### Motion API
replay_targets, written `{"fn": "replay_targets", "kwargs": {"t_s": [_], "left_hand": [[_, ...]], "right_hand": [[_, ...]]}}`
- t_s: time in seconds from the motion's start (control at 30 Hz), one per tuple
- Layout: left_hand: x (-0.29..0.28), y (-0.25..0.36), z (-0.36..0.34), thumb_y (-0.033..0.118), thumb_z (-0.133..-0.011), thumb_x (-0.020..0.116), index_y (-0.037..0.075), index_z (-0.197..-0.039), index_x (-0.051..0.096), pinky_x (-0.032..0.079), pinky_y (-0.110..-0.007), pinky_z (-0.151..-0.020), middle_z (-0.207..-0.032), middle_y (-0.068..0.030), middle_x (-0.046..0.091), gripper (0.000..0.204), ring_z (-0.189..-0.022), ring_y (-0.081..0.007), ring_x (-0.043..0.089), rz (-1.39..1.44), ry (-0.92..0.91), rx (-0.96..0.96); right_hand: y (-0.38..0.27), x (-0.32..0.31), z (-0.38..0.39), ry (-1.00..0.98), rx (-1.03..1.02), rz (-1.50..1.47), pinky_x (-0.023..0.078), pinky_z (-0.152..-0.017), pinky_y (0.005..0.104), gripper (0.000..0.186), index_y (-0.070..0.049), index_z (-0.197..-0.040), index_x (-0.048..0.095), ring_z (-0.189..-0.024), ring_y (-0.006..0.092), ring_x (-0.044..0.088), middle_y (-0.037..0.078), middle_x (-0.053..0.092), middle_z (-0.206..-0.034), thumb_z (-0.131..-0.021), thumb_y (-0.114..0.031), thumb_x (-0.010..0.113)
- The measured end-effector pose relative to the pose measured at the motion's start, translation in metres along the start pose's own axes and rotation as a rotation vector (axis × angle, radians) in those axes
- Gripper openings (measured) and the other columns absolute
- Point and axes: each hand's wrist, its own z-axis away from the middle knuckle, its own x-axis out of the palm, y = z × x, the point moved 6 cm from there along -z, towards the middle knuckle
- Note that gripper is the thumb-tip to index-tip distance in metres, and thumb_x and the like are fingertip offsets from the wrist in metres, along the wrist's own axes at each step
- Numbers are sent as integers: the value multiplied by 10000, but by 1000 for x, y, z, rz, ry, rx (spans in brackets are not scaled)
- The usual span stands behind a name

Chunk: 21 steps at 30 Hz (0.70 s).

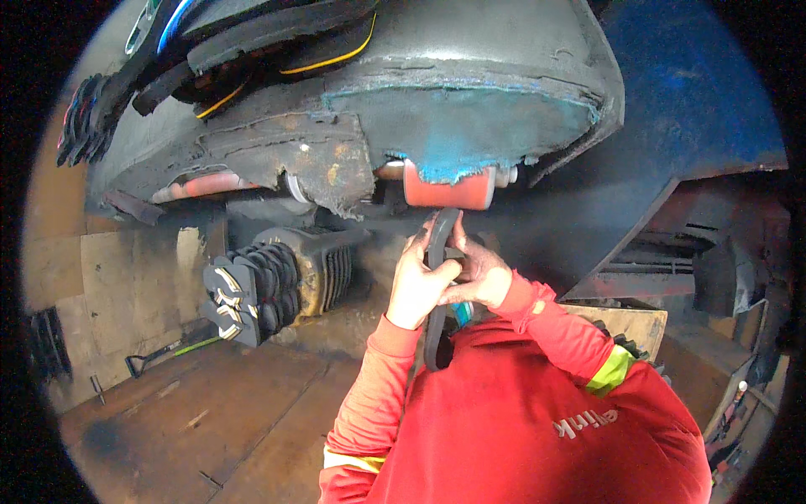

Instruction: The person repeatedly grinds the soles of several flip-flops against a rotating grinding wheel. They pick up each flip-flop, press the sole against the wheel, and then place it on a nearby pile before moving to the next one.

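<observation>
A black flip-flop [437, 336] stands on edge between my hands, its upper end just below an orange-red sanding roller [445, 190]. Whether it touches the roller, I cannot tell. My left hand [418, 286] closes around the flip-flop from the left, thumb pressed across its side. From the other side my right hand [485, 270] grips it too, with some fingers hidden behind it. A bit of teal [462, 313] shows below my right hand. The roller sits under a dusty grey hood [495, 126] with a ragged blue flap.
Several dark flip-flops [327, 38] lie on top of the hood at upper left. A row of flip-flops with striped straps [239, 294] hangs at the left. A wooden box [646, 322] stands at the right. A green-handled tool [195, 346] rests by the left wall.
</observation>
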Motion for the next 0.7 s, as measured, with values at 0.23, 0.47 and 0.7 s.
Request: {"fn": "replay_targets", "kwargs": {"t_s": [0.23,0.47,0.7], "left_hand": [[17,-26,-36,18,-804,625,17,-1289,634,524,-290,-792,-1044,-22,652,485,-899,-117,622,221,-79,-228],[1,-17,2,-8,-789,656,13,-1386,578,494,-306,-920,-1214,-56,580,602,-1069,-149,588,299,-82,-103],[9,16,-14,71,-841,649,-13,-1213,633,538,-302,-750,-981,-75,678,382,-832,-157,651,165,-194,-145]], "right_hand": [[-3,-29,-23,42,14,-45,499,-1083,400,1047,-102,-1601,193,-1350,221,500,93,486,-1450,-780,112,807],[-5,6,-5,-34,-247,202,477,-1115,415,1154,-143,-1642,77,-1411,229,439,86,343,-1598,-774,163,774],[10,-1,-6,-3,-212,-286,550,-1034,426,1007,-170,-1585,273,-1293,242,557,77,561,-1367,-776,114,802]]}}
